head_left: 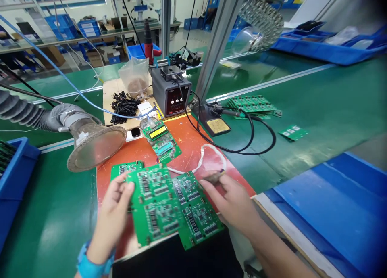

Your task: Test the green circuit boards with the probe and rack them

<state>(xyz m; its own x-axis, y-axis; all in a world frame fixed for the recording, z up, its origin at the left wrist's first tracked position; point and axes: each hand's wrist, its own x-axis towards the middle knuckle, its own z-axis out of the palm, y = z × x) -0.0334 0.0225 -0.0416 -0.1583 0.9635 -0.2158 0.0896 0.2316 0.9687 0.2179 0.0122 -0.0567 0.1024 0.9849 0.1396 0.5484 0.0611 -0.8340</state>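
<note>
L hand, w/ a blue wristband, grips the L PCB near its top L corner, thumb on the face, fingers bent in close. R PCB is right alongside, edges meeting or overlapping, can't tell which. R hand pinches a small brownish plug b/w thumb & fingers, gap closed down to its thickness, just above R PCB's top R edge; can't tell if thumb touches PCB. White cable loops beside plug, over orange mat. Beyond, on mat: LCD board w/ yellow screen. Behind: solder stn, sponge. Far L: fume hood. R, on green table: PCB stack.
</note>
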